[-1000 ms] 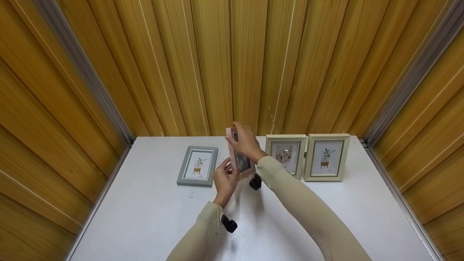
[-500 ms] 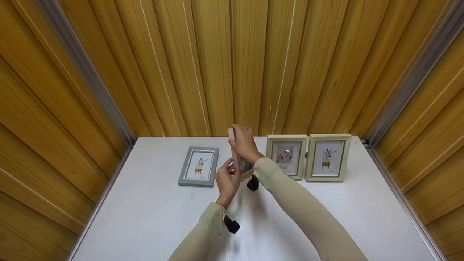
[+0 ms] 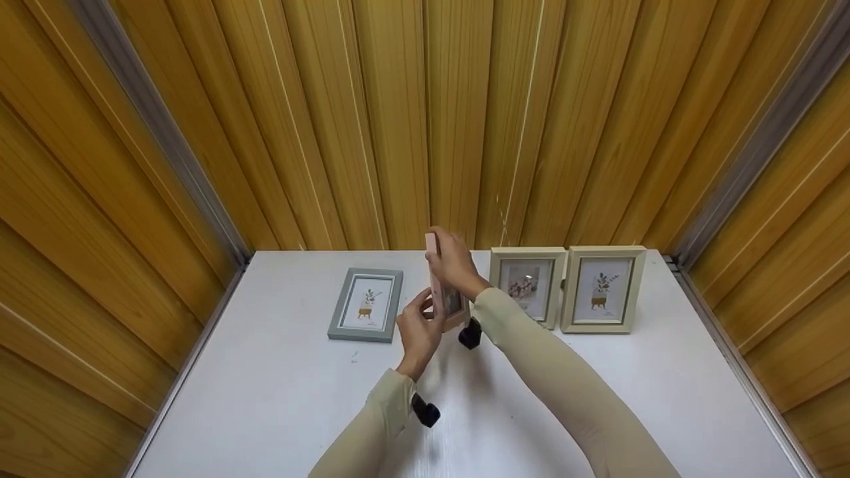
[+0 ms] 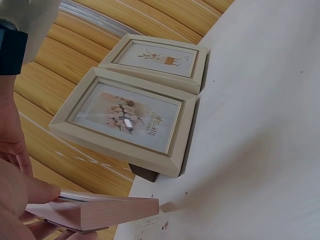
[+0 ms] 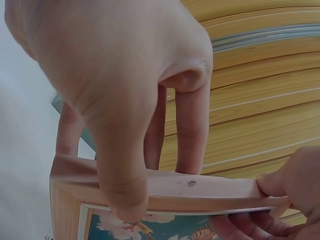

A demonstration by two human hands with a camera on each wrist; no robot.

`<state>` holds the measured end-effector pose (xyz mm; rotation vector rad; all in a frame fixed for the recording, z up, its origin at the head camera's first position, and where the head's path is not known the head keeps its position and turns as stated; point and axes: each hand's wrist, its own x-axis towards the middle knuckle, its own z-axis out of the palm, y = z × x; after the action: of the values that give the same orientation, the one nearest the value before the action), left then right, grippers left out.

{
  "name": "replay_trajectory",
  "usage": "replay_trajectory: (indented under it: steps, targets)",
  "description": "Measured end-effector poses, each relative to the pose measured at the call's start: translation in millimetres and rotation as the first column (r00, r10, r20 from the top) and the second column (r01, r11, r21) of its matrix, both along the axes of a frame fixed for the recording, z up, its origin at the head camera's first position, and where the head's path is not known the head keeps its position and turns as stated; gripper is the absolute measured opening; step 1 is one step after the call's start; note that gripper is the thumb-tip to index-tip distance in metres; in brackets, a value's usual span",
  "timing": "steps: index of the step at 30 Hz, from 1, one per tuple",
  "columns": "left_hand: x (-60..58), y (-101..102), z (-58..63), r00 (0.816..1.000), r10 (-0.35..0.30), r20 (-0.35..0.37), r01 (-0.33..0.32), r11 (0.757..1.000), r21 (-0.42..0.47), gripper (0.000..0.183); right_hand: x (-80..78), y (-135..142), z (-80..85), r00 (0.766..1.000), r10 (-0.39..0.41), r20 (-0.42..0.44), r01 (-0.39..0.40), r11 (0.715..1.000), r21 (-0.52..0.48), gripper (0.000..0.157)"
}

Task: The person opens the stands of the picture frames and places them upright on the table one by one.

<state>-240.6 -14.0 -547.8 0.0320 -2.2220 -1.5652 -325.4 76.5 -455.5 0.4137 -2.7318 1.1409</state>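
Between both hands a pink picture frame (image 3: 436,285) is held upright, edge-on to the head camera, near the table's back. My left hand (image 3: 418,335) pinches its lower near edge, thumb on one side and fingers on the other. Higher up, my right hand (image 3: 455,262) grips the same frame and covers much of its front. In the right wrist view, the thumb (image 5: 122,195) presses the front, over a teal picture with pale flowers, while the fingers reach behind. The left wrist view shows the pink frame's wooden edge (image 4: 117,212) by the left fingers.
Two cream picture frames, one with a bouquet (image 3: 521,285) and one with a potted plant (image 3: 601,292), stand side by side at the right. A grey-blue frame (image 3: 365,309) lies at the left. Wood-slat walls (image 3: 392,119) surround the white table (image 3: 265,385).
The pink frame has turned edge-on, so less of its picture shows, and shifted slightly right with both hands. Both hands keep hold of it. The other frames stay put.
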Motion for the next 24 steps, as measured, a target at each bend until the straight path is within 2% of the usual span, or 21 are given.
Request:
replay_trajectory:
  steps: [5, 11, 18, 24]
  targets:
    - [1.9, 1, 2.4, 1.0, -0.021, 0.017, 0.021, 1.0, -0.007, 0.032, -1.6, 11, -0.4, 0.999, 0.045, 0.002, -0.045, 0.996, -0.074, 0.048]
    - [3.6, 3, 1.5, 0.996, -0.074, 0.053, 0.073, 0.997, 0.016, 0.046, -3.4, 22, -1.0, 0.994, 0.106, 0.014, -0.102, 0.983, -0.151, 0.046]
    - [6.0, 5, 1.7, 0.994, -0.102, 0.034, 0.102, 0.995, 0.011, 0.045, -4.4, 32, -1.6, 0.985, 0.151, 0.077, -0.131, 0.967, -0.219, 0.047]
    - [7.5, 9, 0.5, 0.996, -0.086, 0.0, 0.086, 0.996, -0.004, 0.044, -5.1, 39, -4.0, 0.982, 0.166, 0.089, -0.136, 0.953, -0.27, 0.047]
